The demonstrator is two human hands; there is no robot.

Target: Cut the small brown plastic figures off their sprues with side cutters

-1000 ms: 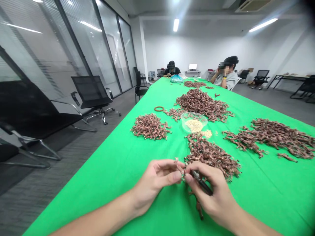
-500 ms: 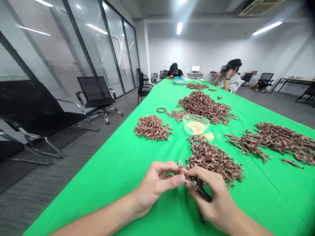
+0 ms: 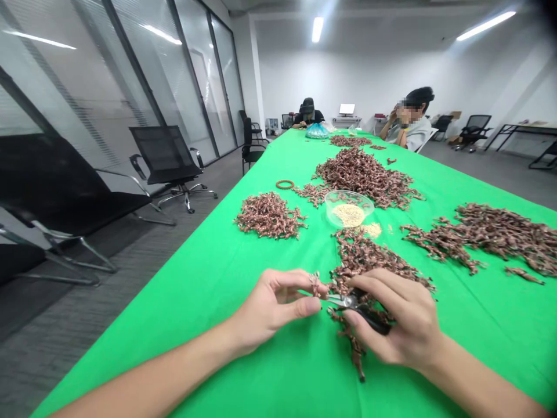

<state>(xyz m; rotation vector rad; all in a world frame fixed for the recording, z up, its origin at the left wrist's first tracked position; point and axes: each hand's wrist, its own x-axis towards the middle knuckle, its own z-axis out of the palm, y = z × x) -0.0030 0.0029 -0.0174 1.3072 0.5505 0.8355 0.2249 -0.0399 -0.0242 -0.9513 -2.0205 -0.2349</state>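
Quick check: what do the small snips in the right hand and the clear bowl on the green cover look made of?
The small snips in the right hand have bright, steel-like metal blades and a dull black grip, probably plastic or rubber. The clear bowl is glossy and see-through, likely plastic, though glass can't be ruled out from this view.

A long table (image 3: pixel 195 290) lies under green cloth; a clear bowl (image 3: pixel 348 200) of pale grains sits mid-table, with spilled grains (image 3: pixel 373 230) at its 4 o'clock; piles (image 3: pixel 374 258) of twisted copper-brown pieces lie at its 3, 6, 8 and 12 o'clock; a ring (image 3: pixel 285 184) lies at 10 o'clock; a blue bag (image 3: pixel 317 131) sits far off at 12 o'clock.
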